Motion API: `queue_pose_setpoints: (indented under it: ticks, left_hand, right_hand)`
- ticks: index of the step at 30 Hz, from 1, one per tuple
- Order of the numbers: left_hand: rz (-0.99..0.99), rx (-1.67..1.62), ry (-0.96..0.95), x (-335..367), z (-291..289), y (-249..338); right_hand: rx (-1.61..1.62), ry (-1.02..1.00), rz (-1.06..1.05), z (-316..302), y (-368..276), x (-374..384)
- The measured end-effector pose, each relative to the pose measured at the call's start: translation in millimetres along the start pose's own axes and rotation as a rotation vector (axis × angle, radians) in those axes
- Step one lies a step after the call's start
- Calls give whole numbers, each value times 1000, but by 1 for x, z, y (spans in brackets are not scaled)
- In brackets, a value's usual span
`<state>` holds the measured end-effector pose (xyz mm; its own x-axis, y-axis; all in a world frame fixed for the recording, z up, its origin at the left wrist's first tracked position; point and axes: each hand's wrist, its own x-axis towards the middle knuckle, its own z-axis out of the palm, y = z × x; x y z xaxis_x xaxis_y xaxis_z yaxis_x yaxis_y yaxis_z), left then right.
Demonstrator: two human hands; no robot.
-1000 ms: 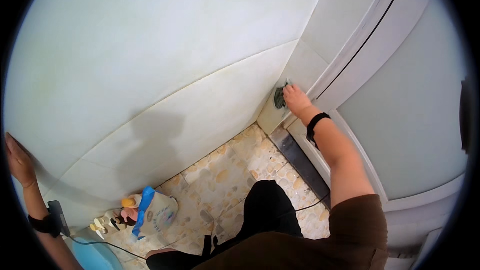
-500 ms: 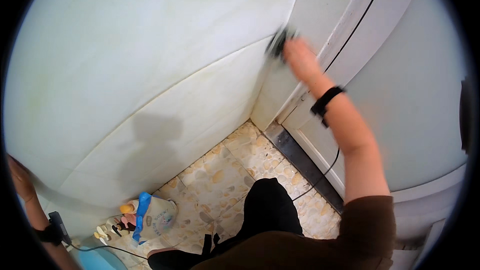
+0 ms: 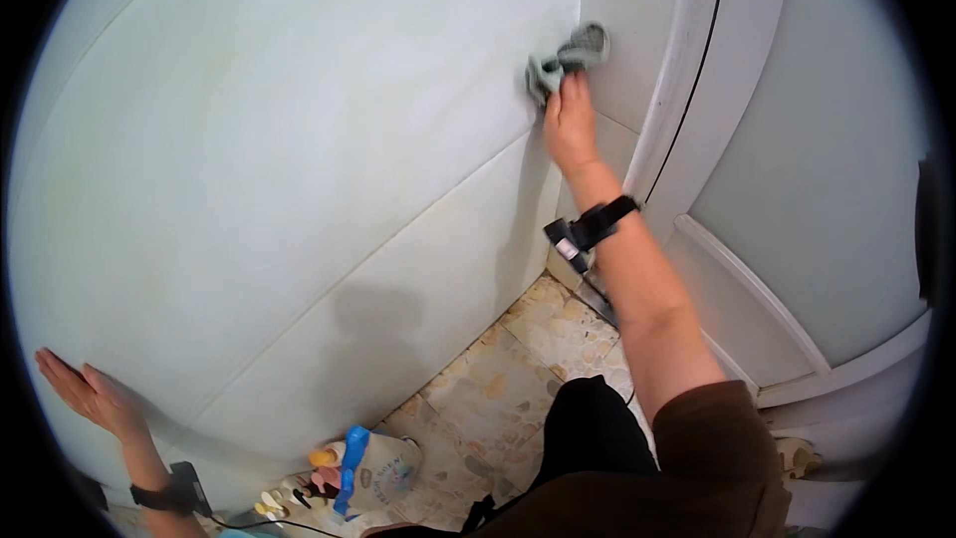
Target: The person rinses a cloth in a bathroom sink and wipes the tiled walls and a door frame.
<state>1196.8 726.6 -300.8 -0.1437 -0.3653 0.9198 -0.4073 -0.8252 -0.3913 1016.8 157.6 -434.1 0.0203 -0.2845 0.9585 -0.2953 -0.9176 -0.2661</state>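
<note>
My right hand (image 3: 571, 128) is up at the wall corner, its fingers closed on a crumpled grey-green cloth (image 3: 546, 77) that is pressed against the wall (image 3: 329, 120). One end of the cloth spreads onto the narrow wall strip by the door frame. Far to the left, my left hand (image 3: 88, 397) lies flat on the same pale tiled wall with its fingers stretched out, holding nothing. Both wrists carry black straps with small devices.
A white door (image 3: 817, 189) with a frosted panel stands on the right. Below, on the pebble-patterned floor (image 3: 488, 379), a pale bag with a blue edge (image 3: 383, 468) leans by the wall beside several small bottles and tools (image 3: 289, 493). A black cable runs along the door frame.
My right hand has moved the cloth a little left and up along the corner. My left hand has come further into view, flat on the wall. The view has shifted left.
</note>
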Motion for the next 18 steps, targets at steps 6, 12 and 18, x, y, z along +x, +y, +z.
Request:
queue_pose_setpoints:
  ticks: [6,12,18]
  left_hand:
    - [-21,32,-8,5,-3,1]
    - [-14,46,-22,1,2,6]
    - [-34,19,-47,-3,4,1]
  right_hand:
    - [109,-212,373,7,13,-130]
    - [422,-236,223,-2,-126,-118]
    - [456,-416,107,-20,-249,-166]
